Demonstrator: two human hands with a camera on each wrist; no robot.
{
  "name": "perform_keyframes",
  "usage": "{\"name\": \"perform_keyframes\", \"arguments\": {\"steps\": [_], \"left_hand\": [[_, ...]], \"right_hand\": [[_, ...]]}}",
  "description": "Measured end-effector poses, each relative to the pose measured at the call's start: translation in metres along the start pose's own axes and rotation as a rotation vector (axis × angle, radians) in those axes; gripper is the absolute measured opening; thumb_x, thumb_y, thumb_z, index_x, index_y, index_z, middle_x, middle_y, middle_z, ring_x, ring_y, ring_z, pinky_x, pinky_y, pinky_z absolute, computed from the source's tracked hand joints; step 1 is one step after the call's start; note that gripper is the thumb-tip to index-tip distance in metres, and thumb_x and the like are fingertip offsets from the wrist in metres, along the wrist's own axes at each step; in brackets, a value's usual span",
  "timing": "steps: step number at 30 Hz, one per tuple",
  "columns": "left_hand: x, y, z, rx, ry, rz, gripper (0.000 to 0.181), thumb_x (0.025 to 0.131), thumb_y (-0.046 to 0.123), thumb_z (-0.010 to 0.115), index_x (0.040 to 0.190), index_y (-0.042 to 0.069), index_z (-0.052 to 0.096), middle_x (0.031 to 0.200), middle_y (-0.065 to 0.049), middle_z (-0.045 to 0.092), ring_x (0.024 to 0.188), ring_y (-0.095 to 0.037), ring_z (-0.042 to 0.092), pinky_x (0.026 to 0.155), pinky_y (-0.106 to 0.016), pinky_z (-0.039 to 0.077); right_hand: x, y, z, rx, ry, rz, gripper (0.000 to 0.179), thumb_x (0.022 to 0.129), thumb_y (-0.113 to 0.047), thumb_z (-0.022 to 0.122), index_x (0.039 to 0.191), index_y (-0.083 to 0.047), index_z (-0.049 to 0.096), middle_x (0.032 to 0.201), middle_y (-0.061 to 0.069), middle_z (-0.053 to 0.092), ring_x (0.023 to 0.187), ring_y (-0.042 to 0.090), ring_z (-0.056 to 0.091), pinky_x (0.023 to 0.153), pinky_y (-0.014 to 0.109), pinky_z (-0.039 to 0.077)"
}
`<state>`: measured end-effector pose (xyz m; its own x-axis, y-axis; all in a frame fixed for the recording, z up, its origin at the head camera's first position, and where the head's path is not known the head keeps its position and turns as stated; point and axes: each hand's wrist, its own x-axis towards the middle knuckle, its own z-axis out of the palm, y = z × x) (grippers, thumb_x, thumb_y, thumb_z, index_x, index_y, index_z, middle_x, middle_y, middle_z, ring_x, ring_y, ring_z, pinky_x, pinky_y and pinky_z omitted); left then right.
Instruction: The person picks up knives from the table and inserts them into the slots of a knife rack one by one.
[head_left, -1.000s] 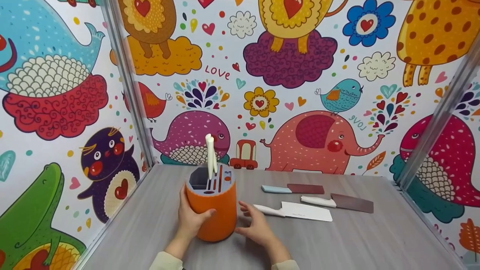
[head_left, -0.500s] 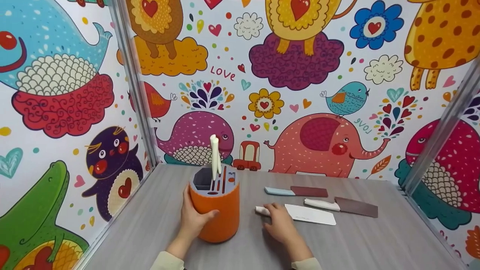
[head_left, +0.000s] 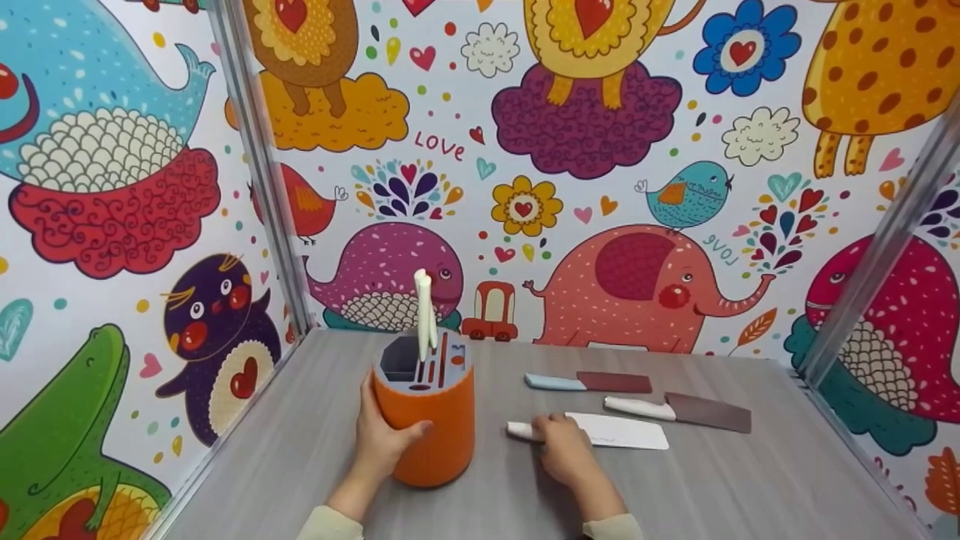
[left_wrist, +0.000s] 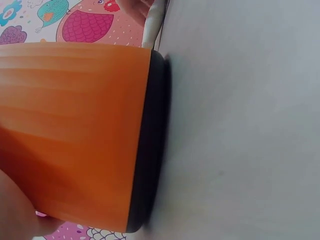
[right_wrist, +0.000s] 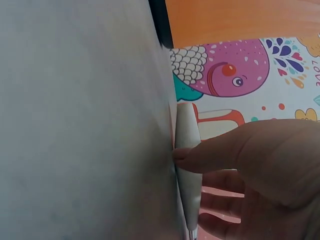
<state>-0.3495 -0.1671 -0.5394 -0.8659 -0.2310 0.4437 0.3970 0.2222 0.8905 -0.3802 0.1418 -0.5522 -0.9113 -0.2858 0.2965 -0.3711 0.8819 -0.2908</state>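
Note:
In the head view, my left hand [head_left: 381,439] grips the left side of an upright orange knife block [head_left: 439,427], thumb across its front. White handles [head_left: 425,315] stick up from the slotted grey top [head_left: 397,381]. To the right, a white cleaver [head_left: 626,431] lies on the table, blade pointing right. My right hand [head_left: 566,450] pinches its white handle [right_wrist: 187,130] near the blade; the right wrist view shows the thumb on one side and fingers on the other. The block's dark base [left_wrist: 147,145] meets the tabletop in the left wrist view.
Behind the white cleaver lie a brown-bladed cleaver [head_left: 712,413] with a white handle and a smaller brown-bladed knife [head_left: 615,382] with a light blue handle. Cartoon-printed walls [head_left: 480,180] with metal posts [head_left: 266,172] border the grey table [head_left: 300,420].
My right hand has moved from beside the knife block to the right, onto the white cleaver's handle, and now pinches it. My left hand still holds the block in place.

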Motion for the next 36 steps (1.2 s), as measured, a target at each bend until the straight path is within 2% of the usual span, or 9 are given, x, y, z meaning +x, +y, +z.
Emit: {"name": "perform_keyframes", "arguments": {"steps": [4,10,16,22,30,36], "left_hand": [[-0.001,-0.001,0.0,-0.014,0.003,0.002,0.117,0.077,0.02,0.095,0.167,0.02,0.02,0.162,-0.004,0.047,0.135,-0.009,0.052,0.114,-0.015,0.041],[0.001,0.002,-0.002,-0.018,0.011,0.006,0.117,0.077,0.017,0.095,0.167,0.018,0.02,0.162,-0.005,0.047,0.133,-0.004,0.052,0.113,-0.013,0.04],[0.001,0.002,-0.002,0.014,0.026,-0.02,0.118,0.077,0.019,0.095,0.168,0.018,0.02,0.161,-0.006,0.049,0.134,-0.013,0.053,0.113,-0.013,0.039],[0.002,0.003,0.0,0.023,0.011,-0.03,0.118,0.079,0.023,0.094,0.169,0.019,0.017,0.163,-0.006,0.046,0.137,-0.017,0.051,0.114,-0.014,0.036],[0.001,0.002,-0.001,0.034,0.035,-0.036,0.119,0.076,0.019,0.095,0.168,0.014,0.019,0.163,-0.009,0.047,0.137,-0.02,0.052,0.112,-0.01,0.035],[0.001,0.001,0.0,0.047,0.036,-0.016,0.119,0.077,0.019,0.095,0.168,0.015,0.019,0.165,-0.01,0.045,0.139,-0.022,0.051,0.118,-0.022,0.037]], "right_hand": [[0.0,0.003,-0.002,-0.025,-0.01,0.017,0.033,0.08,0.013,0.073,0.106,-0.006,0.078,0.102,0.012,0.077,0.096,0.037,0.073,0.081,0.055,0.059],[0.003,0.008,-0.005,0.065,-0.048,-0.015,0.02,0.081,0.009,0.075,0.092,-0.007,0.078,0.089,0.006,0.077,0.083,0.025,0.073,0.074,0.047,0.06],[0.003,0.009,-0.012,0.114,-0.085,-0.048,0.017,0.081,0.007,0.076,0.092,-0.006,0.079,0.088,0.008,0.077,0.08,0.021,0.071,0.073,0.044,0.059],[0.005,0.002,-0.029,0.141,-0.039,-0.064,0.019,0.081,0.007,0.077,0.094,-0.006,0.078,0.087,0.004,0.077,0.079,0.02,0.07,0.072,0.045,0.059],[0.005,-0.017,-0.051,0.218,-0.023,-0.107,0.016,0.09,-0.005,0.082,0.104,-0.007,0.075,0.095,0.003,0.076,0.086,0.014,0.068,0.078,0.041,0.061],[0.002,-0.024,-0.073,0.344,0.086,-0.128,0.017,0.095,-0.009,0.079,0.111,-0.009,0.073,0.1,0.001,0.074,0.09,0.011,0.065,0.08,0.035,0.061]]}}
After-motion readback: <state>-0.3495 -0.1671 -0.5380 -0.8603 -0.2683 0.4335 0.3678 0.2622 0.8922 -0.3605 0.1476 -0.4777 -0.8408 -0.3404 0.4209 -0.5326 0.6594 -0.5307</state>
